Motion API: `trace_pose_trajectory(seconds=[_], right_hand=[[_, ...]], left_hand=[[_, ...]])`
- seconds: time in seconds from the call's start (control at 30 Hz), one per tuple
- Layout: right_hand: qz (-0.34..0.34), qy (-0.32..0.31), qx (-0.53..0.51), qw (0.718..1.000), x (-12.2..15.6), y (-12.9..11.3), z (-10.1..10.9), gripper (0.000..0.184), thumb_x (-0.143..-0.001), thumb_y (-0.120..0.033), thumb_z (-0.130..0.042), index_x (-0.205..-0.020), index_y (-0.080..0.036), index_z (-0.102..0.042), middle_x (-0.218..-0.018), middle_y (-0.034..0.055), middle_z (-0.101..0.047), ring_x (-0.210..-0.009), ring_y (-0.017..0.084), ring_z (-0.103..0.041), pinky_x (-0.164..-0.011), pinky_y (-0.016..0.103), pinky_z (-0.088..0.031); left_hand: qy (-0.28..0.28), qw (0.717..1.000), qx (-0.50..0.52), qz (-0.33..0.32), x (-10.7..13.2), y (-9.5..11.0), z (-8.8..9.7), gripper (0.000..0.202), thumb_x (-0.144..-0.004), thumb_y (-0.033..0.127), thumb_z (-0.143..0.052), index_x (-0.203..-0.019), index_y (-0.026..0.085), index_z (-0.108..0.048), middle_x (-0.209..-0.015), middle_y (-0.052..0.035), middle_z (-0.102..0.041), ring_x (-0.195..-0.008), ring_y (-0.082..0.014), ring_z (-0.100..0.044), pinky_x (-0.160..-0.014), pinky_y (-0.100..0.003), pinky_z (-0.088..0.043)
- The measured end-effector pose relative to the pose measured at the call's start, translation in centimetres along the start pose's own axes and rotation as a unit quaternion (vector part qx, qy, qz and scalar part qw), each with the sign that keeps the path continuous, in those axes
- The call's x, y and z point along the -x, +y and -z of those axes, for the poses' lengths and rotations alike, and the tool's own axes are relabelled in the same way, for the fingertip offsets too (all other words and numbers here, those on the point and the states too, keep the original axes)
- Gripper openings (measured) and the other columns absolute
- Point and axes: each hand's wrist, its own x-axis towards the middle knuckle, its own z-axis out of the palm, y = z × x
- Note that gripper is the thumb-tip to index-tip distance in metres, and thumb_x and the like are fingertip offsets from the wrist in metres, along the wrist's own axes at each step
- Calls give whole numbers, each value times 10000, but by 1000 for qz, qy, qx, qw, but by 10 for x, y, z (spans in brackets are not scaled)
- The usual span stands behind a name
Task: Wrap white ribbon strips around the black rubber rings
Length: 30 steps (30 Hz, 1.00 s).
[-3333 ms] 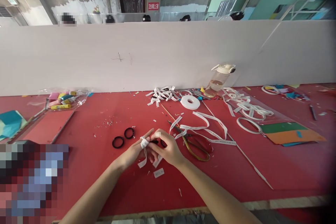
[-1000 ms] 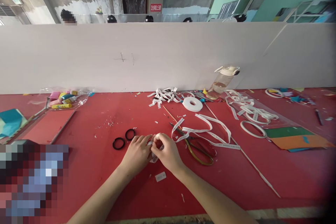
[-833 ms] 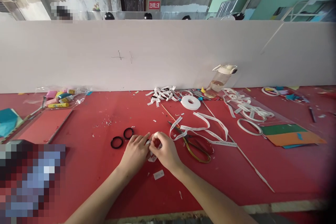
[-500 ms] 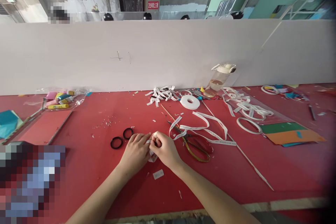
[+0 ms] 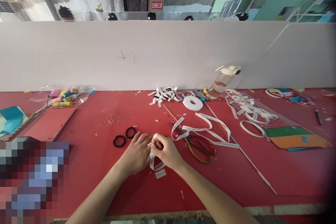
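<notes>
My left hand point(image 5: 137, 154) and my right hand point(image 5: 167, 150) meet over the red table, fingertips together. Both are closed on a white printed ribbon point(image 5: 152, 162), whose loose end curls out beneath them. My right thumb and forefinger pinch it; the exact grip is hidden behind the fingers. A short cut piece of ribbon point(image 5: 160, 174) lies just below. Left of my hands rest two black rings point(image 5: 119, 141), which look like hair ties. To the right lie scissors with yellowish handles point(image 5: 201, 154), partly under a long loose printed ribbon point(image 5: 222, 129).
Farther back are a pile of ribbon bows point(image 5: 166, 94), a white tape roll point(image 5: 192, 103), a leaning water bottle point(image 5: 222, 82) and heaped white ribbon point(image 5: 243, 105). A thin stick point(image 5: 258, 171) lies at right. Bagged coloured items point(image 5: 64, 97) sit at left. A pale partition point(image 5: 168, 52) stands behind.
More of the white ribbon shows below my hands, its end now curling out toward the cut piece. My hands stay together in nearly the same pose; the whole view has shifted slightly.
</notes>
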Motion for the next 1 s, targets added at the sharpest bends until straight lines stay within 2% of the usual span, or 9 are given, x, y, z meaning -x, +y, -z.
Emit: trace_pose_trajectory(seconds=[0.07, 0.17, 0.23, 0.3, 0.37, 0.43, 0.67, 0.9, 1.0], right_hand=[[5, -2, -30, 1000, 0, 0, 1, 162, -842, -224, -519, -700, -194, -447, -597, -57, -368, -544, 83, -346, -538, 203, -339], [33, 45, -65, 996, 0, -1, 3, 170, -925, -288, -494, -790, -189, -526, -711, -15, -532, -643, 106, -496, -624, 221, -429], [63, 94, -66, 991, 2, -1, 5, 183, -958, -310, -481, -835, -190, -544, -784, 11, -585, -707, 123, -552, -676, 239, -463], [97, 125, -44, 986, 3, -2, 7, 180, -969, -304, -488, -845, -193, -556, -785, 19, -588, -720, 131, -558, -694, 256, -470], [140, 135, -4, 981, 5, -4, 7, 173, -965, -286, -516, -833, -200, -588, -750, 20, -585, -727, 142, -548, -717, 280, -466], [177, 135, 39, 974, 5, -6, 6, 159, -957, -269, -547, -836, -211, -633, -714, 19, -591, -732, 153, -545, -746, 307, -462], [201, 128, 112, 965, 3, -1, 3, 144, -949, -296, -608, -1046, -223, -685, -704, 22, -615, -768, 178, -566, -778, 348, -461], [252, 157, 181, 938, 3, -1, -1, 48, -934, -211, -602, -949, -210, -648, -690, 15, -610, -732, 168, -557, -733, 326, -432], [274, 174, 227, 918, 2, -3, -3, 87, -919, -165, -576, -847, -207, -603, -678, 12, -596, -711, 160, -542, -705, 313, -413]], left_hand=[[3, 1000, 20, 24, -1, 0, 0, 337, -956, 173, -428, -1181, 200, -678, -1215, -106, -668, -1171, -274, -526, -1124, -548, -348], [16, 988, 133, 76, -4, 1, -1, 394, -1007, 261, -367, -1306, 178, -610, -1210, -131, -671, -1172, -269, -547, -1095, -515, -404], [33, 956, 262, 131, -6, 2, -3, 475, -1036, 367, -304, -1406, 171, -530, -1305, -146, -637, -1243, -264, -538, -1097, -479, -421], [53, 905, 379, 187, -7, 2, -6, 559, -1038, 465, -251, -1441, 164, -495, -1406, -149, -581, -1334, -260, -499, -1151, -462, -374], [68, 861, 451, 223, -8, 1, -9, 632, -1023, 539, -234, -1458, 148, -475, -1471, -148, -529, -1402, -261, -446, -1206, -457, -294], [68, 840, 483, 239, -8, 0, -13, 693, -1000, 599, -248, -1485, 141, -437, -1514, -146, -484, -1446, -262, -393, -1233, -453, -236], [85, 831, 491, 245, -7, 0, -21, 750, -960, 673, -281, -1483, 162, -451, -1560, -126, -431, -1480, -273, -337, -1242, -452, -210], [77, 825, 504, 245, -7, 2, -20, 741, -971, 653, -277, -1494, 151, -434, -1533, -136, -465, -1454, -280, -378, -1234, -460, -231], [84, 825, 502, 245, -8, 2, -23, 724, -983, 630, -272, -1493, 141, -430, -1509, -148, -490, -1428, -271, -417, -1228, -459, -250]])
